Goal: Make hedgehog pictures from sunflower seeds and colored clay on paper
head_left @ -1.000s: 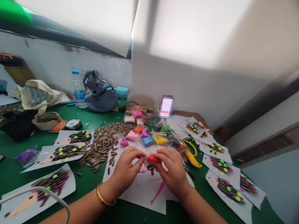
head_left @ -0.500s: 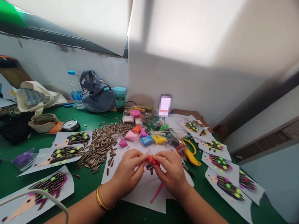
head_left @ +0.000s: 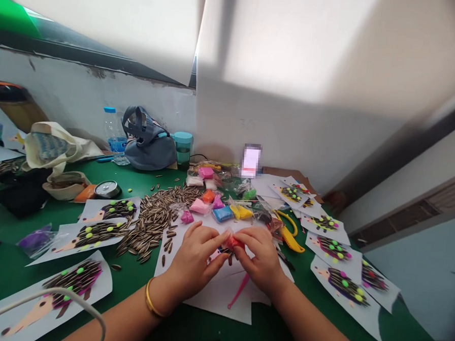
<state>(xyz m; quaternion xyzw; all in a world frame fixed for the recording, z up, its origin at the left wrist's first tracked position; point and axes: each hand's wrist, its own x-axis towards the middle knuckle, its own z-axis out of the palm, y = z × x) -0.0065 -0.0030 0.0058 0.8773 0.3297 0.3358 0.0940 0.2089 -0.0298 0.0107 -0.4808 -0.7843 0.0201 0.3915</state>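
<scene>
Between my two hands is a small clear plastic packet of red modelling clay (head_left: 231,239). My left hand (head_left: 197,255) pinches its left side with thumb and forefinger. The fingers of my right hand (head_left: 261,258) are closed on the other side. Beneath them lies a white paper sheet (head_left: 213,297), and a seed-covered figure on it is mostly hidden by my hands. A pink modelling tool (head_left: 239,292) rests on the paper just below my right hand. Sunflower seeds (head_left: 169,233) lie along the sheet's left edge.
A heap of sunflower seeds (head_left: 154,217) covers the green table left of centre. Behind my hands are bagged clays, among them a blue packet (head_left: 222,214), and yellow-handled scissors (head_left: 292,240). Finished hedgehog pictures (head_left: 343,288) lie on both sides. A white cable (head_left: 72,295) crosses the lower left.
My left fingers have shifted slightly on the packet, and the forefinger now lies straighter along it. The red packet stays between both hands. The view has moved a little.
</scene>
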